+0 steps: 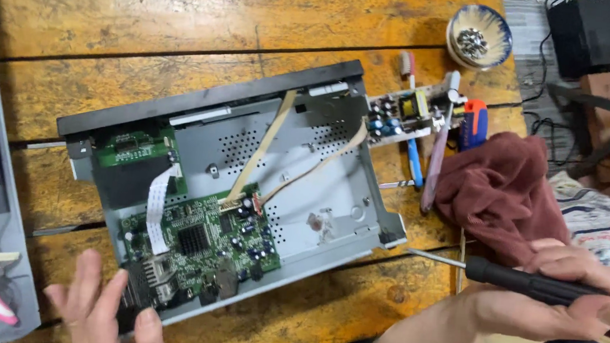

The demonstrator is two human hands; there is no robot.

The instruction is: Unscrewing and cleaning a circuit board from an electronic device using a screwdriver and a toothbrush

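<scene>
Your right hand [564, 293] grips a black-handled screwdriver [528, 282], its shaft pointing at the opened metal chassis [332, 195] on the wooden table [186, 24]. Your left hand [102, 308], fingers loosely spread, touches the chassis's near corner beside the green circuit board [202, 239].

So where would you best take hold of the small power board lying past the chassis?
Probably by its long bare edges, coming from above near the middle: the power board lies flat on the wooden table, its top is crowded with upright components, and a beige ribbon cable seems to tether its chassis-side end.
</scene>
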